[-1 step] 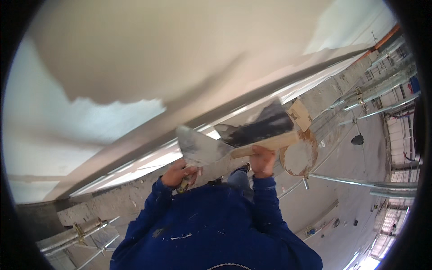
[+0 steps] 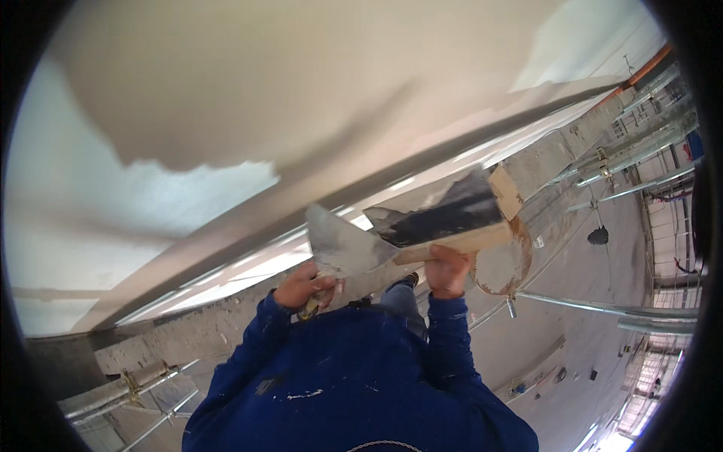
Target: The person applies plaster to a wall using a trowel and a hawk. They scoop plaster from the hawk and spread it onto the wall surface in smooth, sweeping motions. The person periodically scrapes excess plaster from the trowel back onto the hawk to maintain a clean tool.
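Note:
Closed around its handle, my left hand [image 2: 305, 288] holds a pointed trowel [image 2: 343, 242], its broad grey blade smeared with pale plaster. My right hand [image 2: 449, 271] grips the wooden edge of a flat board [image 2: 448, 218] with a dark face and pale residue along its far side. The trowel's tip side lies close to the board's left end; I cannot tell whether they touch. Just beyond my right hand, partly covered by the board, is a round container [image 2: 503, 267] with a brown, crusted rim and pale contents.
A plastered wall [image 2: 248, 90], patchy in tone, fills the upper left. Scaffold planks [image 2: 181, 335] run along it under me. Metal scaffold tubes [image 2: 602, 305] cross at the right, above a grey floor [image 2: 587, 361] far below. A dark lump [image 2: 598, 235] shows at the right.
Both hands have shifted slightly right with the trowel and the board. The board now covers more of the round container.

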`<act>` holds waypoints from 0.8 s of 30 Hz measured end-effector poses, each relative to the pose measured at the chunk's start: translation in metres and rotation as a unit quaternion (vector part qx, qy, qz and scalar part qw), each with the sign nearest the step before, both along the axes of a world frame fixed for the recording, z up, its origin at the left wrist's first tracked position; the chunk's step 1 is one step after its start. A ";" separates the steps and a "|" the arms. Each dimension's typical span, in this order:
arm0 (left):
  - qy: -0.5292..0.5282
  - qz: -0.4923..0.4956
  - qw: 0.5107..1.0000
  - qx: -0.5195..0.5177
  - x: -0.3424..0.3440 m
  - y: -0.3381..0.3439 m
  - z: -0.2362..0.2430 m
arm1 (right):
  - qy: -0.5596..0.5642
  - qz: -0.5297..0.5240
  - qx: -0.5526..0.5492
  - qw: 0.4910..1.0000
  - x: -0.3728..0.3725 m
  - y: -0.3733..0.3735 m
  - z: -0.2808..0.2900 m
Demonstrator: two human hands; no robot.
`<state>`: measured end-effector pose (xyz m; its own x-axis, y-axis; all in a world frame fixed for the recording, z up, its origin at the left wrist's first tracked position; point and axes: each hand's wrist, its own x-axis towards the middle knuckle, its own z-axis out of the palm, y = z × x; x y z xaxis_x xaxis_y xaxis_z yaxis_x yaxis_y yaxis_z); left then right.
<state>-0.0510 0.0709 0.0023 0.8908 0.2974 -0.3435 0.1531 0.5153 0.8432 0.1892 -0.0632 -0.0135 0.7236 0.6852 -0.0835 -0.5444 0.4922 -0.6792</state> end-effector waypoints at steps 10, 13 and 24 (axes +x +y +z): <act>-0.113 -0.030 0.991 -0.066 0.050 0.006 0.037 | -0.277 0.171 -0.269 0.907 0.018 -0.043 -0.007; -0.110 0.037 0.960 0.257 0.063 0.016 0.033 | 0.023 0.078 -0.169 0.982 0.015 -0.033 -0.002; -0.028 0.030 0.713 0.700 0.087 0.044 -0.009 | 0.237 0.091 -0.160 0.954 -0.003 -0.004 0.016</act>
<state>0.0362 0.1154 -0.0067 0.8628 0.3514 0.3634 0.1111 -0.8331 0.5418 0.1864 -0.0672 0.0023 0.4241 0.6804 -0.5976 -0.8844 0.1693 -0.4349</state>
